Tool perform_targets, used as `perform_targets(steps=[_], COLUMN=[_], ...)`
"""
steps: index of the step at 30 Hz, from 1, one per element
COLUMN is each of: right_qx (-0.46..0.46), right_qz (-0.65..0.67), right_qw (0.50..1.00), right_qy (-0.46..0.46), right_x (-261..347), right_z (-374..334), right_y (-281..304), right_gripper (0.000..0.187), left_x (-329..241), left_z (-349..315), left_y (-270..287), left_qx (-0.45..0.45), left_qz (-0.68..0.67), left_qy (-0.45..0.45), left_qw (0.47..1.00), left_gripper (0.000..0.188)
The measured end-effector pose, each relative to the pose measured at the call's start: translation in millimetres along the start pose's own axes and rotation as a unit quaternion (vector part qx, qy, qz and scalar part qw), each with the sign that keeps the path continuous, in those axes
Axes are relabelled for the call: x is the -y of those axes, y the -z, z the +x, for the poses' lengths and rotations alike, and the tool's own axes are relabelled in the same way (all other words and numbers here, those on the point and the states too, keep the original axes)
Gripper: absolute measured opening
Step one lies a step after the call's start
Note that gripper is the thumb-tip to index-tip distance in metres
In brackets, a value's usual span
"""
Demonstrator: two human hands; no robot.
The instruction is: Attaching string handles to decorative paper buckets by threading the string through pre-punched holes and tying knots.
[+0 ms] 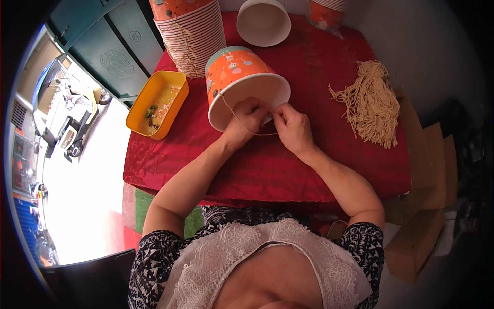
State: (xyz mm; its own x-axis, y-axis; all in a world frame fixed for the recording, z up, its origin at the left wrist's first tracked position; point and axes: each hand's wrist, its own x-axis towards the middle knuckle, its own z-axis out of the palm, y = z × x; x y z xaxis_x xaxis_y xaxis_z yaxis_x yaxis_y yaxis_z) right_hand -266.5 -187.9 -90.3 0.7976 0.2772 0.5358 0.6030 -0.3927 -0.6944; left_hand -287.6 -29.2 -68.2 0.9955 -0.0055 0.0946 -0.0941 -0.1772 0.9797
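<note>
An orange paper bucket (237,72) with a white rim and printed pictures lies tilted on the table, its mouth toward me. A thin tan cord (263,135) hangs in a loop from the left side of its rim to my right hand. My left hand (246,119) reaches into the mouth, fingers curled together near the rim; what they pinch is hidden. At the right part of the rim, my right hand (294,126) is closed in a pinch on the cord. The two hands' fingertips nearly meet.
A red cloth covers the table (329,165). Stacked buckets (193,41) and a yellow tub (177,108) stand left. A white bucket (263,23) and wrapped buckets (327,13) are behind. Tan cords (373,105) lie right; cardboard boxes (414,242) stand beside the table.
</note>
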Motion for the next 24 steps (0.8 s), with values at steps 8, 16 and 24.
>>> perform_targets(steps=[8,16,24], right_qx=[-0.005,-0.008,-0.015], right_qz=[-0.006,-0.011,-0.033], right_qw=[1.0,1.0,0.999], right_qy=[0.004,0.005,0.031], right_x=[2,2,8], right_z=[1,1,0], right_y=[-1,-1,1], right_gripper=[0.004,0.006,0.008], left_x=[13,17,15], left_z=[-3,-1,-4], left_y=[-5,-7,-7], left_qx=[-0.048,-0.045,-0.045], left_qz=[0.226,0.239,0.226], left_qy=[-0.171,-0.186,-0.172], left_qw=[0.958,0.952,0.958], left_gripper=[0.012,0.008,0.009])
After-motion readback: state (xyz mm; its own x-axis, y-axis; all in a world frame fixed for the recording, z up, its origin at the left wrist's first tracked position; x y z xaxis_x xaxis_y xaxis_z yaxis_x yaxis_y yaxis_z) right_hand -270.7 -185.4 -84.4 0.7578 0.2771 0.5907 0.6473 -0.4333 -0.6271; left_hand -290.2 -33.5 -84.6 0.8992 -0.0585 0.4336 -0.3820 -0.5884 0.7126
